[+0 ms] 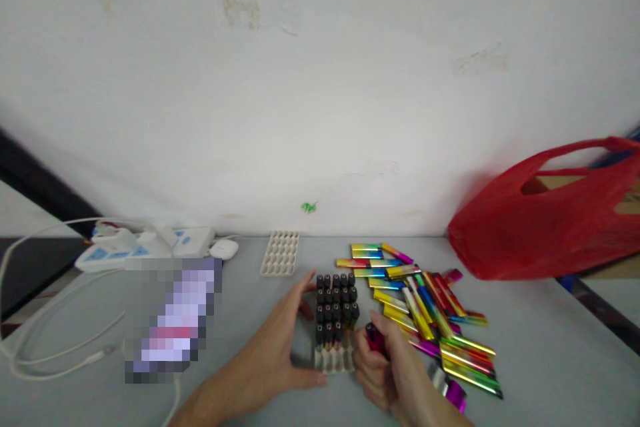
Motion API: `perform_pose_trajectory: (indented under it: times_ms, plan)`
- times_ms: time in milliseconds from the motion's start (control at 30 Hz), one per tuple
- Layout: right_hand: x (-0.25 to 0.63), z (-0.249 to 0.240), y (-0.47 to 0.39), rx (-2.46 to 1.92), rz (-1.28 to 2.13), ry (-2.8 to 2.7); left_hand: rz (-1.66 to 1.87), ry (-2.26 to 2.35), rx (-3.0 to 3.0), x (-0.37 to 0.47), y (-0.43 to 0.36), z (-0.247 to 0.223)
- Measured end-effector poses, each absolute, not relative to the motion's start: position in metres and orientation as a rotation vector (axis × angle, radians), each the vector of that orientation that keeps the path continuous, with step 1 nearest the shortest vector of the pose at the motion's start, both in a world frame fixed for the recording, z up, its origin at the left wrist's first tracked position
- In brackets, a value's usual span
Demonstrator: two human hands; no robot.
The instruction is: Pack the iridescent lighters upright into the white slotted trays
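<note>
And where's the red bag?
In the head view, the red bag is at the right edge, by the wall, right of the shiny sticks.

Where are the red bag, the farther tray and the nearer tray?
Red bag (543, 230): head view, on its front side.
Farther tray (281, 254): head view, on its middle cells.
Nearer tray (334, 361): head view, on its unfilled front cells.

The left hand (285, 347) curves along the left of the rack (334, 361); just right of it, the right hand (387, 363) grips a magenta tube (375, 337). Shiny tubes (419, 311) lie farther right, a tray (280, 253) behind-left.
</note>
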State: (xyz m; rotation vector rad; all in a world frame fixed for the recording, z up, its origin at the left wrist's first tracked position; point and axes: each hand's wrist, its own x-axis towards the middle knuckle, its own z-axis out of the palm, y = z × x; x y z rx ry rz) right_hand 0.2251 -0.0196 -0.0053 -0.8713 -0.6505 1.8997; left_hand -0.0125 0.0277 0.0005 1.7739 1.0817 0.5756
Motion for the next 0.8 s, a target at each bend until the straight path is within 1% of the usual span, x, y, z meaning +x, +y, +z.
perform_pose_trajectory:
  times_ms: [800]
  plan:
    - [0.2234,-0.0072,-0.027,-0.957,1.986,-0.611,0.591,1.072,1.802,-0.0128,0.0274,0.0018]
